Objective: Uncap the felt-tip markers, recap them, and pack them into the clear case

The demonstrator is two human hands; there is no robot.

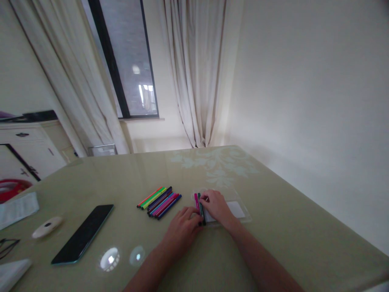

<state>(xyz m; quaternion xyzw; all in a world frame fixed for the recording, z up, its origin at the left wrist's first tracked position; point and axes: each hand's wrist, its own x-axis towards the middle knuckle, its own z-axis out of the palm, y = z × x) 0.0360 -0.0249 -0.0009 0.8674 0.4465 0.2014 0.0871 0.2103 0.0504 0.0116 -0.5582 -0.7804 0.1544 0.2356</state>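
Observation:
A clear plastic case (245, 203) lies flat on the table with a white card (236, 209) inside it. At its left side a magenta felt-tip pen (196, 199) and a dark green felt-tip pen (201, 207) rest side by side. My left hand (186, 224) has its fingers closed over the lower part of the magenta pen, near the black ends. With bent fingers, my right hand (216, 206) pinches at the upper part of the green pen, its palm above the case. The fingertips partly hide both pens.
Left of my hands lies a row of several coloured felt-tip pens (161, 202). Farther left are a black phone (83, 234), a white oval object (47, 227) and a pale folded sheet (18, 209). The table (121, 174) reaches toward curtains and a wall.

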